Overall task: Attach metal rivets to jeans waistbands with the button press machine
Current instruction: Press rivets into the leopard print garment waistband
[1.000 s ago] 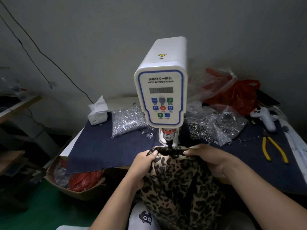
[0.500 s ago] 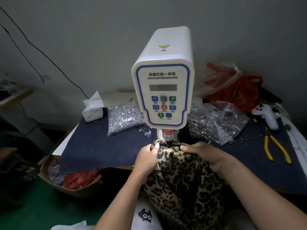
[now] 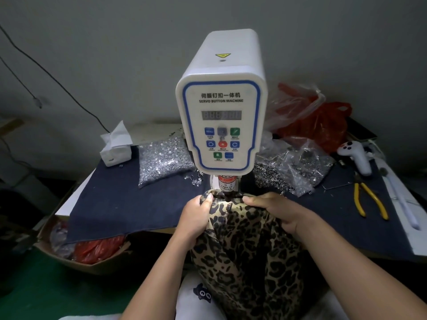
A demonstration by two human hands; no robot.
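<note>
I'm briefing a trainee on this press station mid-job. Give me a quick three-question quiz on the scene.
1. True or false: both hands hold the leopard-print garment under the servo button machine.
2. Which tool lies at the table's right side? A) scissors B) yellow-handled pliers C) hammer
3. What sits left of the bag of silver rivets?

Key: 1 true, with left hand and right hand; 2 B; 3 white tissue box.
</note>
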